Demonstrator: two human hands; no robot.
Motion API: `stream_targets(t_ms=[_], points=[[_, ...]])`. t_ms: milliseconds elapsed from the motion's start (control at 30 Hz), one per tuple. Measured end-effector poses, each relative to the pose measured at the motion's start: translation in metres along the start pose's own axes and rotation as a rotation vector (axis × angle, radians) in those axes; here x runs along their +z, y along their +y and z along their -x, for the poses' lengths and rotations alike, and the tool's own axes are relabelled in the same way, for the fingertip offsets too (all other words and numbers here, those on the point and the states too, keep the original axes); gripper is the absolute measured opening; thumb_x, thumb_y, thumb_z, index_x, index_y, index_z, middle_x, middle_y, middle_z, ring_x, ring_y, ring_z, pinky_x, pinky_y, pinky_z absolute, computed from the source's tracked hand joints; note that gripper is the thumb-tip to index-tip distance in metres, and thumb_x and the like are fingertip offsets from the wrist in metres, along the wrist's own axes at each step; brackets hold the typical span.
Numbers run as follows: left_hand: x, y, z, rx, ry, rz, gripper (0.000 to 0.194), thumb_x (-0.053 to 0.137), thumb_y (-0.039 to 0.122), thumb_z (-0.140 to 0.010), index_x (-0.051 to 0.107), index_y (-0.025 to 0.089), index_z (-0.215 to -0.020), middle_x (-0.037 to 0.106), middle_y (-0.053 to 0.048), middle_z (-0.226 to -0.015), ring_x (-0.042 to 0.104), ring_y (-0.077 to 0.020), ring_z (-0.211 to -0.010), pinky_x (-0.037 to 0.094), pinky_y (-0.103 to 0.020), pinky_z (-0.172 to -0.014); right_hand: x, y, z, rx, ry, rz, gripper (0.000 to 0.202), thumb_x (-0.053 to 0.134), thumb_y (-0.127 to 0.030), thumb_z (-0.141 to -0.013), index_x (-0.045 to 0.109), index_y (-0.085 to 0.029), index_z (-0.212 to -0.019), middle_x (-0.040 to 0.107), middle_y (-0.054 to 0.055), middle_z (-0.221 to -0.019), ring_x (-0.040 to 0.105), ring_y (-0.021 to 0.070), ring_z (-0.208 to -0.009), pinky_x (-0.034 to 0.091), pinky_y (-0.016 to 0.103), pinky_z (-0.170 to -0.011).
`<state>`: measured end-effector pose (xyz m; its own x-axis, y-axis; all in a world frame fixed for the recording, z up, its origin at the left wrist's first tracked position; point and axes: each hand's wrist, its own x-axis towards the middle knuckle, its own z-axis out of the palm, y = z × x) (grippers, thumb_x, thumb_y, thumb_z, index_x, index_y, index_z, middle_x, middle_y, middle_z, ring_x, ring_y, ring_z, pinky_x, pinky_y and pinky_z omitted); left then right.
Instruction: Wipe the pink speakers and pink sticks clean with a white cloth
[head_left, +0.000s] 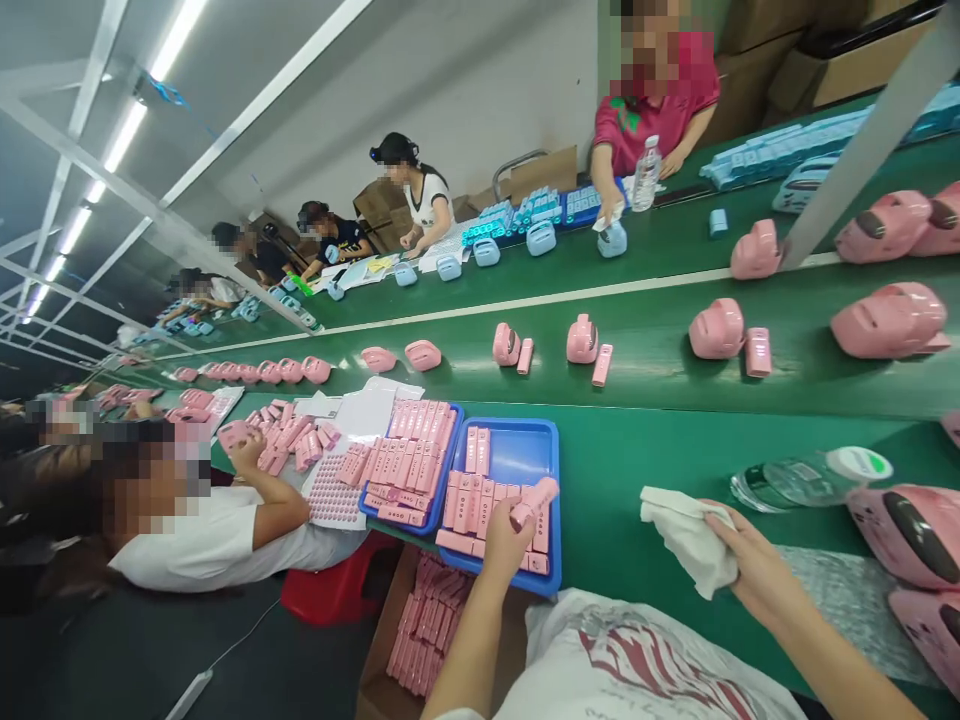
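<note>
My left hand is closed around a small oblong pink plastic piece, above a blue tray. Rows of similar pink pieces, with small dark marks on their faces, lie in that tray. On the right, my right hand grips a crumpled white cloth over the green table. The cloth hangs down from my fingers, apart from the pink piece. Beyond it a clear bottle with a white cap lies on its side.
Another blue tray full of pink pieces adjoins mine. Pink rounded housings stand along the green belt. More housings sit at right. A carton of pink pieces is below. A co-worker sits left; others work opposite.
</note>
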<state>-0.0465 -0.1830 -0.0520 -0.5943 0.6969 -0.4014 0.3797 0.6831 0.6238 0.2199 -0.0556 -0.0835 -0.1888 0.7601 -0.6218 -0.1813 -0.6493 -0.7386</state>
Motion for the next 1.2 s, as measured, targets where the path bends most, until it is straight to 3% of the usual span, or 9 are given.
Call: stream_targets(t_ms=[133,233,433,567,700,767,867,1000,1200], points=[[0.004,0.048,0.013,0.346,-0.026,0.245,0.027,0.067,0.025,-0.065,0.062,0.018,-0.09,0.059,-0.005,-0.09,0.055,-0.0171,-0.081,0.044,-0.027,-0.075,0.012,-0.015,0.011,-0.341,-0.12,0.269,0.05,0.065,-0.055,-0.068,0.064,-0.017,-0.101,0.069,0.008,-0.088,0.06,0.0179,-0.065,0.047,0.024,-0.05],[0.023,0.081,0.024,0.491,-0.076,0.597,0.028,0.072,0.033,-0.063,0.063,0.017,-0.083,0.059,-0.005,-0.089,0.056,-0.0187,-0.085,0.043,-0.03,-0.08,0.039,-0.017,0.029,-0.738,-0.312,0.511,0.035,0.049,-0.045,-0.084,0.066,-0.021,-0.103,0.067,0.008,-0.105,0.063,0.0227,-0.091,0.053,0.033,-0.077],[0.047,0.125,0.048,0.125,-0.287,1.242,0.062,0.053,0.07,-0.068,0.059,0.018,-0.103,0.064,-0.01,-0.105,0.057,-0.0242,-0.104,0.042,-0.036,-0.09,0.086,-0.01,0.057,-1.404,-0.407,0.72,0.057,0.04,-0.029,-0.092,0.02,-0.023,-0.145,0.022,0.009,-0.149,0.026,0.0232,-0.135,0.035,0.041,-0.104],[0.037,0.144,0.061,0.088,-0.416,1.279,0.065,0.055,0.069,-0.068,0.061,0.016,-0.105,0.064,-0.013,-0.111,0.056,-0.0274,-0.109,0.042,-0.039,-0.093,0.083,-0.011,0.062,-1.499,-0.308,0.706,0.058,0.039,-0.017,-0.09,0.021,-0.028,-0.144,0.01,0.003,-0.152,0.023,0.0212,-0.136,0.037,0.038,-0.104],[0.028,0.155,0.072,0.164,-0.395,1.319,0.049,0.059,0.06,-0.072,0.061,0.02,-0.1,0.063,-0.01,-0.114,0.054,-0.0262,-0.113,0.039,-0.039,-0.097,0.068,-0.001,0.071,-1.567,-0.258,0.555,0.059,0.038,-0.006,-0.087,0.031,-0.028,-0.141,0.021,0.001,-0.149,0.033,0.0199,-0.132,0.039,0.033,-0.103],[0.024,0.158,0.073,0.19,-0.362,1.339,0.047,0.059,0.061,-0.071,0.06,0.02,-0.095,0.064,-0.009,-0.112,0.054,-0.0254,-0.114,0.037,-0.038,-0.098,0.061,0.005,0.073,-1.487,-0.273,0.46,0.05,0.04,-0.009,-0.087,0.045,-0.027,-0.133,0.041,0.003,-0.14,0.047,0.0199,-0.122,0.046,0.031,-0.096],[0.018,0.163,0.069,0.125,-0.37,1.397,0.048,0.057,0.064,-0.071,0.059,0.018,-0.088,0.066,-0.01,-0.103,0.06,-0.0244,-0.103,0.041,-0.035,-0.092,0.053,0.007,0.068,-0.991,-0.172,0.237,0.026,0.046,-0.026,-0.089,0.065,-0.023,-0.107,0.068,0.005,-0.103,0.066,0.019,-0.091,0.055,0.026,-0.074],[0.013,0.167,0.062,-0.07,-0.449,1.486,0.044,0.046,0.059,-0.081,0.058,0.017,-0.081,0.059,-0.002,-0.067,0.058,-0.0126,-0.059,0.046,-0.026,-0.063,0.047,-0.01,0.052,-0.384,0.043,-0.315,0.031,0.065,-0.048,-0.073,0.064,-0.019,-0.087,0.07,0.002,-0.079,0.065,0.0173,-0.067,0.053,0.025,-0.056],[0.016,0.168,0.063,-0.229,-0.591,1.463,0.037,0.043,0.047,-0.086,0.06,0.015,-0.093,0.056,-0.003,-0.066,0.056,-0.0136,-0.059,0.045,-0.026,-0.056,0.047,-0.037,0.055,-0.253,-0.052,-0.542,0.039,0.072,-0.045,-0.066,0.062,-0.02,-0.095,0.069,0.005,-0.094,0.065,0.0218,-0.087,0.055,0.031,-0.07]])
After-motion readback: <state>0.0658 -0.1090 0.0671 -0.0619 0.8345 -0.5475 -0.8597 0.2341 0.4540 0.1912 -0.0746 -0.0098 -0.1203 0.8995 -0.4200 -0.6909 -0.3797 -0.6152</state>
